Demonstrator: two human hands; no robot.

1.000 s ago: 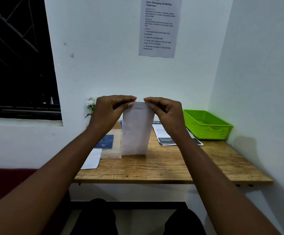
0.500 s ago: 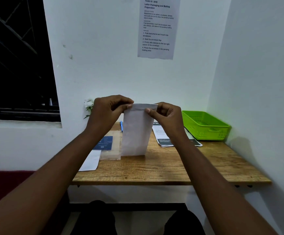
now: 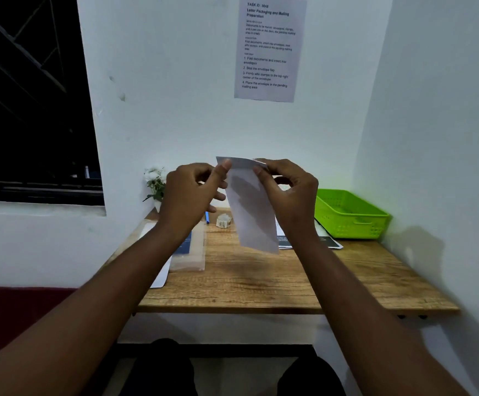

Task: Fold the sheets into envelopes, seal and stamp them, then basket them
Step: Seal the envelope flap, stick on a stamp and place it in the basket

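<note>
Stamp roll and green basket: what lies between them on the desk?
In the head view, the held envelope hangs between the stamp roll and green basket; printed sheets lie on the desk behind it.

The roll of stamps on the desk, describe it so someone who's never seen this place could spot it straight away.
Start at the wooden desk in the corner. Along its back edge by the wall, the roll of stamps sits just right of the blue pen and left of the envelope held in the air. It is the only small, round, pale thing there; everything near it is flat paper.
</note>
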